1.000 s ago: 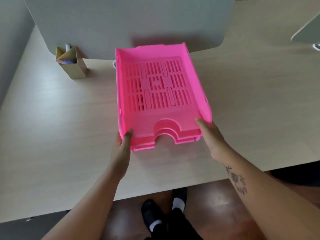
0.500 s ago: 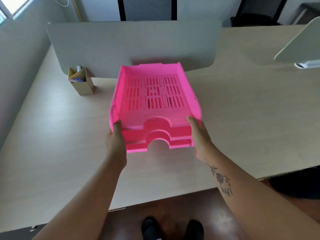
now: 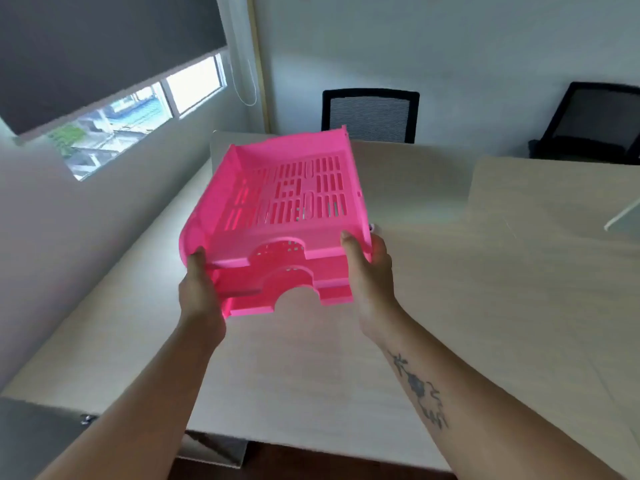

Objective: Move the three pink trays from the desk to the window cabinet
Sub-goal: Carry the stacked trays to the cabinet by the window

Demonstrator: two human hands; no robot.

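You are in the carrying step: the stack of bright pink slotted plastic trays (image 3: 277, 216) is up off the pale wood-grain tabletop (image 3: 450, 289), tilted down on its left side. Your left hand (image 3: 199, 292) clasps the front left corner and your right hand (image 3: 369, 271) the front right, thumbs over the rim. The window (image 3: 114, 123) lies to your left; no cabinet shows, so I judge you must turn that way, levelling the stack.

I can read no words, labels, brands or numbers anywhere in front of me. The pink trays (image 3: 277, 209) I hold are plain.
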